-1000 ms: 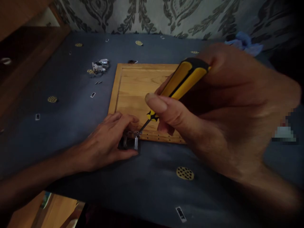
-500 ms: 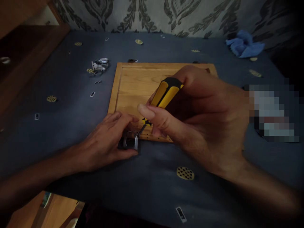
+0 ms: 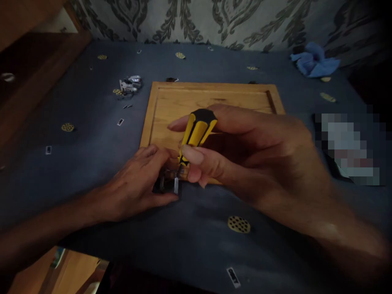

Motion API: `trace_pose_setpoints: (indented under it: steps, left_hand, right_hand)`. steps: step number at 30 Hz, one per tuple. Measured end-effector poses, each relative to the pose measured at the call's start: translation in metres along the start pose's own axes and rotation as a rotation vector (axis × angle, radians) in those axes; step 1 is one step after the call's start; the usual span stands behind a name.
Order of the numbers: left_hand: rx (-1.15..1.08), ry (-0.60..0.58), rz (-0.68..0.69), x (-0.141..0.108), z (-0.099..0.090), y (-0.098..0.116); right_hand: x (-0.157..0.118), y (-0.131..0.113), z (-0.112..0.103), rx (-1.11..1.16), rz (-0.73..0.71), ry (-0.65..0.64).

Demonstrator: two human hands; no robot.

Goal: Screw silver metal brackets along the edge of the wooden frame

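A wooden cabinet door (image 3: pixel 186 108) with a raised frame lies flat on the dark blue cloth. At its near left corner sits a metal hinge (image 3: pixel 176 184), and my left hand (image 3: pixel 142 177) curls around it, thumb on the near side and fingers over the door's edge. In my right hand (image 3: pixel 260 163) is a yellow-and-black screwdriver (image 3: pixel 197 128), pinched by the handle between thumb and fingers. The shaft points down at the hinge; whether the tip sits in a screw I cannot tell. Part of the hinge is hidden by my left fingers.
Several metal hinges (image 3: pixel 130 85) lie in a pile at the back left, with small screws (image 3: pixel 127 106) nearby. A crumpled blue cloth (image 3: pixel 317 61) rests at the back right. On the right is a blurred-out object (image 3: pixel 352 147). A patterned wall covering (image 3: pixel 202 24) hangs behind.
My right hand has shifted slightly left and turned, bringing the screwdriver more upright over the hinge. The right index finger has stretched out past the handle. My left hand stays in place.
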State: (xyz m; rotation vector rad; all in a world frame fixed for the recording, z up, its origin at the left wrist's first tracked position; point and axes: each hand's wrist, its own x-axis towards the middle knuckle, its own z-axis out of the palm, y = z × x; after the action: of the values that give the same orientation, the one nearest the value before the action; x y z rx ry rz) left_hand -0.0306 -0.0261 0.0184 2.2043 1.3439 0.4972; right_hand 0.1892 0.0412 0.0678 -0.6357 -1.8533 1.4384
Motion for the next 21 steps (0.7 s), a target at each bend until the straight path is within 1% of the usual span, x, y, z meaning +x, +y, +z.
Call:
trace_pose_setpoints:
  steps: [2,4,7,9,12,16,18,21]
  left_hand:
    - [0.003,-0.039,-0.043,0.001,-0.001,0.001]
    - [-0.001,-0.063,-0.067,0.002,-0.001,0.000]
    - [-0.011,-0.021,-0.015,0.002,0.002,-0.002]
    - [-0.011,0.013,0.010,0.002,0.004,-0.005]
    - [-0.023,0.022,-0.004,0.002,0.005,-0.007]
    - [-0.013,-0.039,-0.054,0.003,0.001,-0.005]
    - [0.011,-0.049,-0.065,0.004,-0.001,-0.003]
    - [0.014,-0.027,-0.046,0.005,-0.001,-0.002]
  right_hand:
    - [0.001,0.000,0.002,0.014,-0.025,-0.001]
    - [0.003,0.002,0.008,-0.025,-0.032,0.051]
    - [0.007,0.004,0.017,-0.123,-0.025,0.123]
    - [0.010,0.004,0.020,-0.121,-0.032,0.134]
    - [0.013,0.002,0.017,-0.108,-0.005,0.115]
    - [0.012,0.000,0.008,-0.054,0.066,0.012]
    - [0.010,0.001,0.007,-0.045,0.050,-0.023]
    - [0.010,0.000,0.013,0.015,0.039,-0.038]
